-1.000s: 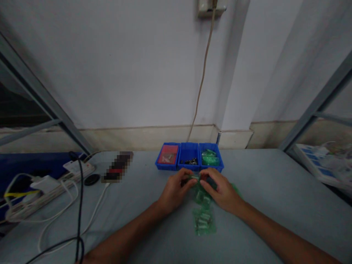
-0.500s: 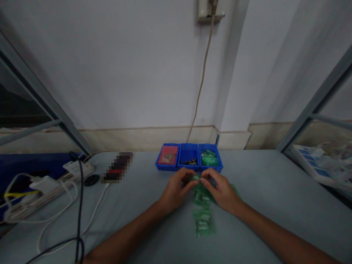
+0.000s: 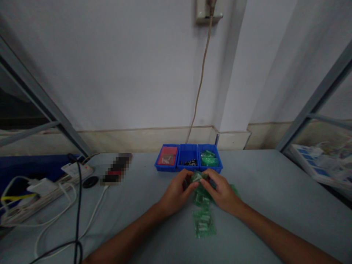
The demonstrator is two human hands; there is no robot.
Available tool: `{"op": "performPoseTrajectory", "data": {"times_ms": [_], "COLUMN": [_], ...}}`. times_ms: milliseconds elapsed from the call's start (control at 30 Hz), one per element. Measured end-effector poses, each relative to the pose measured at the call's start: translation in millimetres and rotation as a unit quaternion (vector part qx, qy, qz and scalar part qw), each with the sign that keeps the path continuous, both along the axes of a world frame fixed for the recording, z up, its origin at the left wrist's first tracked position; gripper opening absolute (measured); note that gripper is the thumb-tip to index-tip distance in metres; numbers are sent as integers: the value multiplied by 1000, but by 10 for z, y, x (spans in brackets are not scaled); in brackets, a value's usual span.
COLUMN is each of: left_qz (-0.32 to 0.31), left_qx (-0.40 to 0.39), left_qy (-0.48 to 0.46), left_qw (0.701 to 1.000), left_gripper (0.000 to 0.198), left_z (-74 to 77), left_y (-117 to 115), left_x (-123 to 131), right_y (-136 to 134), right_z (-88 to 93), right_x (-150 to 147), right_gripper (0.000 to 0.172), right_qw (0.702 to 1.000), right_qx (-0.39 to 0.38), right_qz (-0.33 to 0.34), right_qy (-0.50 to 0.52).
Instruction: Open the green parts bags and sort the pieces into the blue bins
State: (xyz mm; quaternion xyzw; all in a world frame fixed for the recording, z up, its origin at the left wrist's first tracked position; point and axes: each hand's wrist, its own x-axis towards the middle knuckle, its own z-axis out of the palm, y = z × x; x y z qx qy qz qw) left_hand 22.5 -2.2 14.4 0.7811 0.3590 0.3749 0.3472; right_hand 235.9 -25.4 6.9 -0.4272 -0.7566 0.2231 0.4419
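Note:
My left hand (image 3: 178, 189) and my right hand (image 3: 220, 187) pinch a small green plastic bag (image 3: 196, 176) between them, with something pale inside that I cannot make out. Under and between the hands lie more green bags (image 3: 201, 200), partly hidden by my right hand. Nearer to me, a flat green bag (image 3: 204, 222) holds several small silvery cylinders. Just beyond my fingers three blue bins stand side by side: the left bin (image 3: 165, 168) has a red bag of small parts, the middle bin (image 3: 189, 149) small dark and shiny pieces, the right bin (image 3: 220, 168) green bags.
At the left lie a phone (image 3: 117, 169) on a white cable, a round black object (image 3: 90, 182), a power strip (image 3: 30, 205) with plugs and a dark cable (image 3: 79, 205). A white tray (image 3: 316, 167) with clutter stands at the far right, beyond a grey metal post (image 3: 295, 128).
The bag between my hands has turned and spread, so more of it shows. My fingers have shifted slightly apart around it. The view has moved a little.

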Motion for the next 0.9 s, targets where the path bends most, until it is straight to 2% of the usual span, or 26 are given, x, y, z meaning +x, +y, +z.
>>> {"op": "performPoseTrajectory", "data": {"times_ms": [133,400,600,733,900], "left_qz": [-12,-25,-3,3,6], "left_qx": [45,68,34,40,28], "left_qy": [25,38,5,7,11], "left_qw": [999,997,999,999,1000], "left_gripper": [19,21,26,25,26], "left_z": [4,88,56,33,41], "left_y": [-6,-39,-12,5,-20], "left_x": [-19,-41,-36,-39,-32], "right_y": [2,-19,7,-6,-15], "right_z": [22,83,59,37,40], "right_x": [4,-14,-2,-19,-39], "right_gripper": [14,11,21,17,24], "right_qw": [1000,999,1000,1000,1000], "right_qx": [11,43,23,17,14], "right_qz": [-9,10,-12,-1,0], "right_qy": [9,-2,1,7,4]}}
